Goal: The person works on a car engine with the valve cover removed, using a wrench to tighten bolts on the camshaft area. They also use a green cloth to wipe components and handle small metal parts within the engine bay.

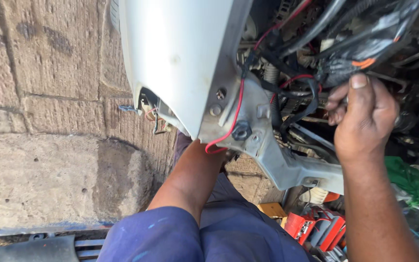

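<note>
gripping black wiring bundle (pixel 316 94) with right hand (pixel 364 116), orange tag (pixel 363 63) above

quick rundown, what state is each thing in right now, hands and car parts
right hand: closed on the black wire bundle, fingers curled
left hand: hidden behind the white body panel, only the forearm shows
red wire: loose, hanging down over the grey metal bracket
black bolt: seated in the bracket
red tool case: open, on the ground below
</note>
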